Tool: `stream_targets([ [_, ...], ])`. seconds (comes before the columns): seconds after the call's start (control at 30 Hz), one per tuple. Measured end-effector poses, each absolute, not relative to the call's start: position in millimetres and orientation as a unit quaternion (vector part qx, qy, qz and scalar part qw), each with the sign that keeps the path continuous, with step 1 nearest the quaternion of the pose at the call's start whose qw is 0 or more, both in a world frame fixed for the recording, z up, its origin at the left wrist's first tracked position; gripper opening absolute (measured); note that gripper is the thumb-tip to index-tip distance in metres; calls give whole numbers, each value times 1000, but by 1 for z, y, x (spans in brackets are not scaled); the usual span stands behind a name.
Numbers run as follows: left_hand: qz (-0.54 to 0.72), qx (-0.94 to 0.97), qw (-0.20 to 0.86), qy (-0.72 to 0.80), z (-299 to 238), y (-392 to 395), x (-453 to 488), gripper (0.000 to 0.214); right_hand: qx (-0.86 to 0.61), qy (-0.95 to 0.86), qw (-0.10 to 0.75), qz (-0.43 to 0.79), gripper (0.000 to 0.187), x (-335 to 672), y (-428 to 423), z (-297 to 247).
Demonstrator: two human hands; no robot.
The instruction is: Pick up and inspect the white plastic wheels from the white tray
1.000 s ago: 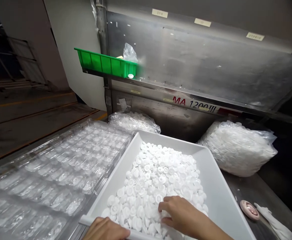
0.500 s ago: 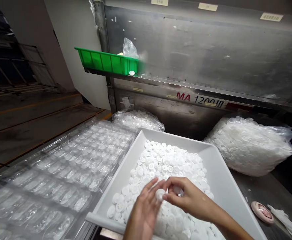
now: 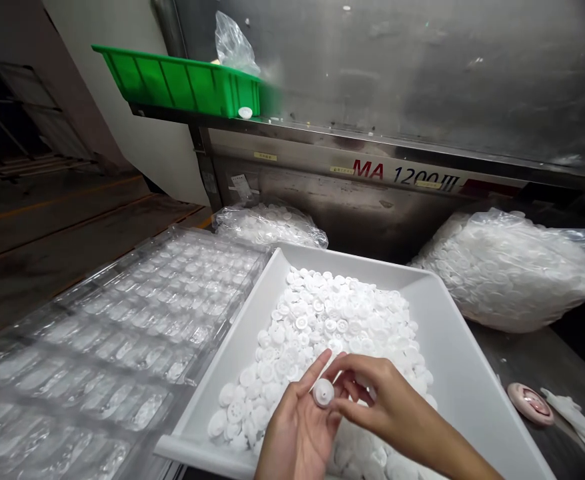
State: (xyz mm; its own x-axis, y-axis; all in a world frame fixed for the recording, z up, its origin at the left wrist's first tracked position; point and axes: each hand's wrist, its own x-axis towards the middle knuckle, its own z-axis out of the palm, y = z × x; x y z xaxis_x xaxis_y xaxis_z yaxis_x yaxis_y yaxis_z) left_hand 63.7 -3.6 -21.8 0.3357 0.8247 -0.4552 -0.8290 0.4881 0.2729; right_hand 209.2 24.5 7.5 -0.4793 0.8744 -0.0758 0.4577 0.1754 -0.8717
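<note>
Above a pile of small round white plastic pieces point(image 3: 317, 313), my hands meet over the grey tray point(image 3: 457, 347). One round white plastic piece point(image 3: 323, 393) with a raised centre lies against the fingers of my left hand point(image 3: 299, 423), whose palm faces up. From the right, my right hand point(image 3: 372, 390) curls in, its thumb and fingertips at the edge of that same piece. Something white shows inside the curl of my right hand; I cannot make out whether it is held or lies behind.
Clear plastic blister trays point(image 3: 137, 313) stand at the left. Clear bags of white pieces lie behind the tray point(image 3: 272, 227) and at right point(image 3: 517, 273). A green bin point(image 3: 177, 83) sits on a ledge. A pink oval object point(image 3: 531, 403) and a white glove point(image 3: 579, 423) lie at right.
The view has tilted down and come closer. My left palm has turned up more, and the white piece now shows its face between my hands.
</note>
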Motion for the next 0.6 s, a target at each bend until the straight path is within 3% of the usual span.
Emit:
stream_targets([
  [0.13, 500, -9, 823, 268, -25, -1, 65, 43, -454, -753, 231, 416, 24, 204, 19, -1],
  [0.43, 474, -42, 841, 258, -21, 2, 70, 49, -376, -839, 307, 246, 19, 204, 15, -28],
  [0.6, 463, -45, 856, 226, -24, 2, 66, 48, -315, -889, 289, 165, 19, 210, 17, -24],
])
